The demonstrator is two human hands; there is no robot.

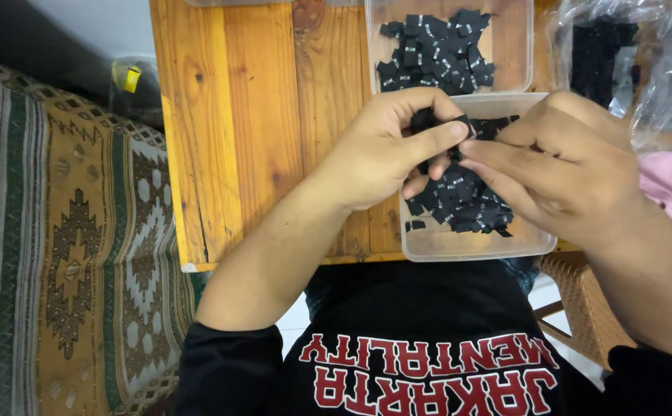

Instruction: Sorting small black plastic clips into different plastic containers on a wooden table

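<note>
Over the near clear tub (428, 245) of black labels (459, 202), both hands' fingers (436, 139) pinch one black label (465, 123); a second tub (524, 46) stands behind

Black shirt (428, 370), red-and-white lettering.

From my feed, even, soft indoor light keeps the wooden table (259, 115) bright and sharp, with glare on the plastic bag (660, 62) and slightly soft edges.
</note>
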